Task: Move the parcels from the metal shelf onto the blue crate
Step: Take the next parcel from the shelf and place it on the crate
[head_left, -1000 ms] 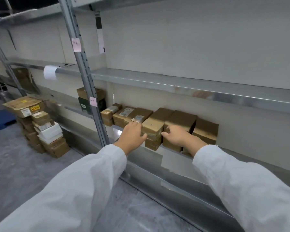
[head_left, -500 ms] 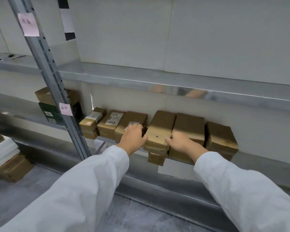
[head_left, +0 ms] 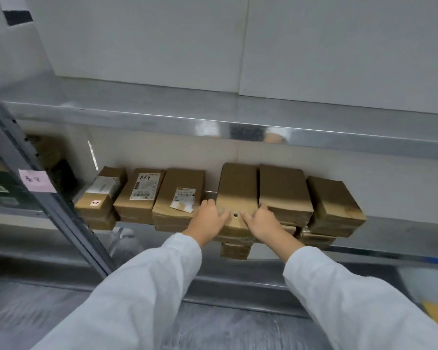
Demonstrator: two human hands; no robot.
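Both hands grip the near end of one brown parcel that lies in a row of parcels on the metal shelf. The left hand wraps the parcel's left near corner, its fingers curled over the top edge and thumb on the top face; the right hand does the same at the right near corner, so the fingers of each hand are closed onto this parcel. A small round mark sits on the parcel's top between the two thumbs. The held parcel rests on another parcel beneath it, whose near end juts past the shelf edge. Just left lies a parcel with a torn label, then a parcel marked in black pen, then a smaller labelled parcel. To the right sit two plain parcels, touching side by side, stacked on others. A pink note is stuck on the upright post at the left. White sleeves cover both forearms. The blue crate is not visible.
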